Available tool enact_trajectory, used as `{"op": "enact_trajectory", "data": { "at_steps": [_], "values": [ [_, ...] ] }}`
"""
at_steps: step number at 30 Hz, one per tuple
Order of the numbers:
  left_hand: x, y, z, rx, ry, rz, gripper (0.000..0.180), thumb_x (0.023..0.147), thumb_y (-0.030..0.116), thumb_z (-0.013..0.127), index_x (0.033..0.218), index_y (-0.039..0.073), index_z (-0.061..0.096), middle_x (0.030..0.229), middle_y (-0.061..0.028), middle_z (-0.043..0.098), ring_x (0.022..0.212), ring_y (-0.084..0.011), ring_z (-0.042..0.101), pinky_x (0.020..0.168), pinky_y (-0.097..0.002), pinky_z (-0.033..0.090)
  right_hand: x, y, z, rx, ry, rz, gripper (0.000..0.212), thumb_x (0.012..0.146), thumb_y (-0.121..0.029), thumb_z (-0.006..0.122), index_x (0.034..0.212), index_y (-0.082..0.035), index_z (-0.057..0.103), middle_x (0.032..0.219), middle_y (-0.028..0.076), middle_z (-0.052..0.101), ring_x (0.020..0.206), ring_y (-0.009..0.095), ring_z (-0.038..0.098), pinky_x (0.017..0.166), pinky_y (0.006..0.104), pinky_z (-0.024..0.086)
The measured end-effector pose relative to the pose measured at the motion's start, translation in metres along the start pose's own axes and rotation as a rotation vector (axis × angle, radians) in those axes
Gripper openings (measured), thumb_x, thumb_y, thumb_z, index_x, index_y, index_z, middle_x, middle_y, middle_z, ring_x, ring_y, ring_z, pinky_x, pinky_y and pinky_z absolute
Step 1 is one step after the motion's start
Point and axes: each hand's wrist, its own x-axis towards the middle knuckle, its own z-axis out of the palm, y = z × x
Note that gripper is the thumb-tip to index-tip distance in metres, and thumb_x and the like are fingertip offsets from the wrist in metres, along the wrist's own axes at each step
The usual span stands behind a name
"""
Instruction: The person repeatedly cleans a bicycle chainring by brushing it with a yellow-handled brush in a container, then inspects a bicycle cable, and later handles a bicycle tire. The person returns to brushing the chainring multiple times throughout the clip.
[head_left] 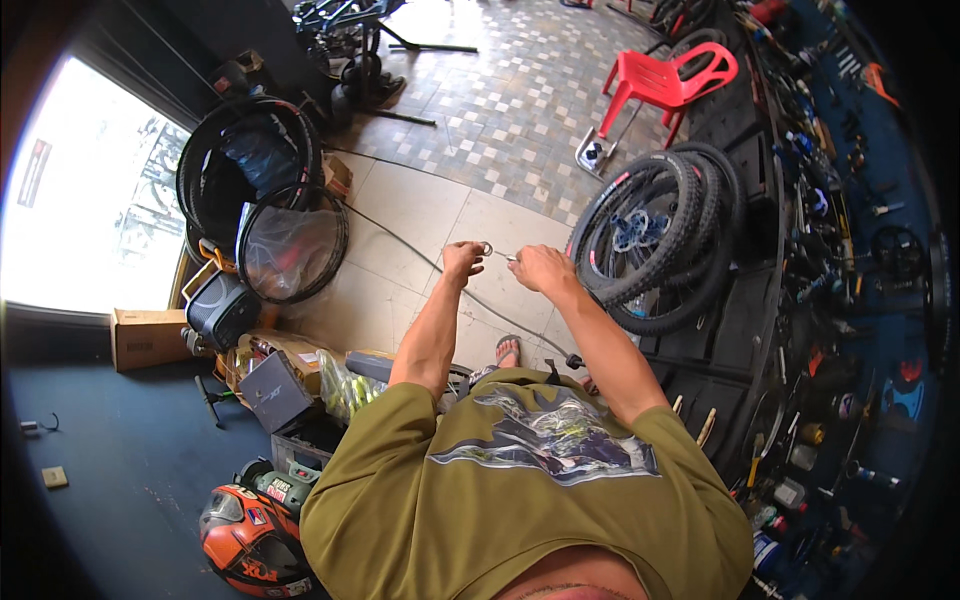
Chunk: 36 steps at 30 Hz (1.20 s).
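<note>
Both my arms reach forward over the tiled floor. My left hand (463, 262) is closed, with a small shiny ring-shaped part (487, 249) pinched at its fingertips. A short gap to the right of it, my right hand (543, 267) is closed round a slim, light-coloured piece (512, 258) whose thin end points at the ring. Most of that piece is covered by my fingers, and its kind is too small to make out. Below my hands a grey hose or cable (497, 314) runs slantwise across the floor.
Bicycle tires (655, 290) lie stacked to the right, near a red plastic chair (660, 78). Wheel rims (250, 135) lean at the left beside cardboard boxes (150, 338). An orange helmet (240, 545) is at lower left. Tools (880, 210) line the right wall.
</note>
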Motion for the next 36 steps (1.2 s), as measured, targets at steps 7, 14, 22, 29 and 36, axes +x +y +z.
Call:
{"op": "enact_trajectory", "data": {
  "at_steps": [7, 14, 22, 29, 36],
  "values": [
    [-0.013, 0.011, 0.008, -0.009, -0.09, -0.033, 0.02, 0.089, 0.014, 0.068, 0.105, 0.004, 0.065, 0.096, -0.0091, 0.072, 0.086, -0.0217, 0.07, 0.073, -0.0375, 0.058, -0.008, 0.003, -0.003, 0.017, -0.018, 0.02, 0.036, 0.095, -0.039, 0.059, 0.111, -0.011, 0.073, 0.112, 0.018, 0.071, 0.11, 0.036, 0.066, 0.091, 0.0482, 0.053],
    [-0.016, 0.006, 0.015, 0.017, -0.109, -0.021, 0.018, 0.089, 0.014, 0.07, 0.103, 0.004, 0.065, 0.093, -0.0068, 0.071, 0.083, -0.0202, 0.069, 0.068, -0.0355, 0.059, -0.012, 0.005, -0.004, 0.015, 0.005, 0.02, 0.035, 0.095, -0.039, 0.058, 0.11, -0.011, 0.074, 0.112, 0.017, 0.071, 0.107, 0.036, 0.067, 0.091, 0.0483, 0.053],
    [-0.015, 0.004, 0.034, 0.219, -0.12, 0.086, 0.015, 0.088, 0.016, 0.075, 0.099, 0.01, 0.067, 0.084, 0.0012, 0.061, 0.074, -0.0123, 0.057, 0.065, -0.0358, 0.058, -0.019, 0.025, -0.005, -0.015, 0.075, 0.036, 0.039, 0.093, -0.04, 0.062, 0.106, -0.006, 0.074, 0.108, 0.019, 0.072, 0.105, 0.034, 0.068, 0.093, 0.0466, 0.052],
    [-0.031, 0.005, 0.063, 0.144, -0.326, 0.116, 0.021, 0.088, 0.009, 0.07, 0.107, 0.001, 0.064, 0.083, -0.0074, 0.066, 0.069, -0.0172, 0.065, 0.062, -0.0343, 0.06, -0.043, 0.062, -0.003, 0.097, 0.065, 0.106, 0.039, 0.093, -0.041, 0.061, 0.106, -0.006, 0.073, 0.109, 0.019, 0.071, 0.105, 0.036, 0.067, 0.091, 0.0464, 0.053],
    [-0.042, 0.015, 0.079, -0.03, -0.451, 0.15, 0.026, 0.09, 0.007, 0.069, 0.11, -0.007, 0.06, 0.095, -0.0149, 0.069, 0.083, -0.0238, 0.071, 0.074, -0.0369, 0.063, -0.062, 0.09, -0.006, 0.109, 0.065, 0.107, 0.041, 0.094, -0.043, 0.06, 0.11, -0.007, 0.072, 0.108, 0.019, 0.071, 0.104, 0.036, 0.067, 0.09, 0.0472, 0.053]
  ]
}}
